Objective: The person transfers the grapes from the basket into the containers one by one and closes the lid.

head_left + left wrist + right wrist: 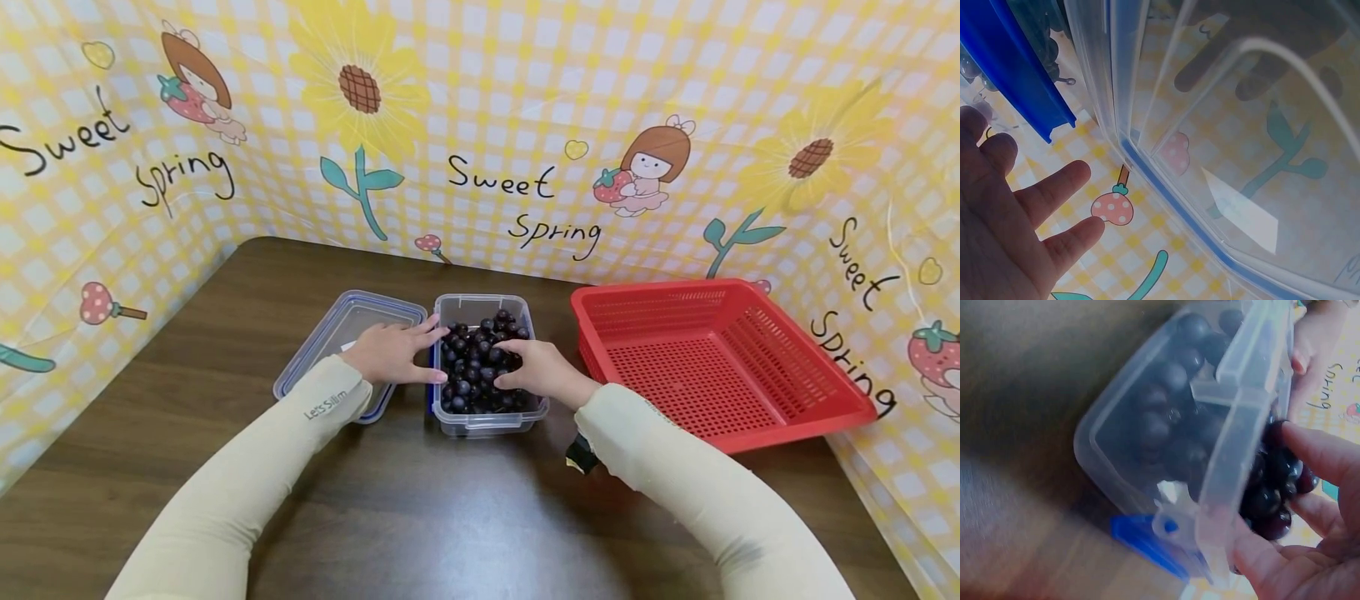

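Note:
A clear plastic container (491,423) with blue side clips stands mid-table, filled with dark purple grapes (471,367). My right hand (546,371) reaches over its right rim, thumb and fingers curved round some of the grapes (1263,501) at the top. At the opposite rim, my left hand (393,354) has its fingers spread, the tips right by the container's left edge. The left wrist view shows those fingers straight and apart, below a blue clip (1019,78). Under the left hand and wrist lies the clear lid (311,350) with its blue seal.
A red perforated plastic basket (675,367) sits on the right of the brown wooden table (405,517). A small dark object (580,456) shows beneath the right sleeve. Yellow checked cloth (495,100) with printed flowers rises behind and at both sides.

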Motion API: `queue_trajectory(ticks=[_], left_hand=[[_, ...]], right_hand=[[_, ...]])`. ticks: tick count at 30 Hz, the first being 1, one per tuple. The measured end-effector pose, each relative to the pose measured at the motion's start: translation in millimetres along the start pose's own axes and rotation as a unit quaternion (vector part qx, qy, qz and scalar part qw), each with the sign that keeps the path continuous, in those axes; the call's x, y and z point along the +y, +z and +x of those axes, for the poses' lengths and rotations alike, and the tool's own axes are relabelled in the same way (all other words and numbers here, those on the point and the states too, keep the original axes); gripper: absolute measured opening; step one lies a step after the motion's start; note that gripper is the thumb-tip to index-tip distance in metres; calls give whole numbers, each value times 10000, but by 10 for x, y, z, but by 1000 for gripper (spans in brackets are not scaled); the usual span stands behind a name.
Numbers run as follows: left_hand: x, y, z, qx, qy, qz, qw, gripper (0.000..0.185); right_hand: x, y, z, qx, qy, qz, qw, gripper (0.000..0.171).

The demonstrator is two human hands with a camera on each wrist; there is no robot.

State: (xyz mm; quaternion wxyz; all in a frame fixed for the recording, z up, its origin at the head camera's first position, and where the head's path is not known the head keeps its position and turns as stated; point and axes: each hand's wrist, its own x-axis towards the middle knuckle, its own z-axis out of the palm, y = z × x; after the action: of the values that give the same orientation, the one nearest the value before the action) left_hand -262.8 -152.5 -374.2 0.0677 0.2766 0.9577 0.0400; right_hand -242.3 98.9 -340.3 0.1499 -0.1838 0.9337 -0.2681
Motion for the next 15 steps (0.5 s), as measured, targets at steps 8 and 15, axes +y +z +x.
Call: queue_trajectory(ticks=[8, 15], left_hand=[[4, -19, -13, -31, 28, 24, 10000, 83], [8, -21, 11, -51, 7, 6, 10000, 84]], right_hand=[[22, -70, -26, 149, -9, -280, 9995, 51], [30, -85, -81, 168, 26, -1331, 9910, 55]])
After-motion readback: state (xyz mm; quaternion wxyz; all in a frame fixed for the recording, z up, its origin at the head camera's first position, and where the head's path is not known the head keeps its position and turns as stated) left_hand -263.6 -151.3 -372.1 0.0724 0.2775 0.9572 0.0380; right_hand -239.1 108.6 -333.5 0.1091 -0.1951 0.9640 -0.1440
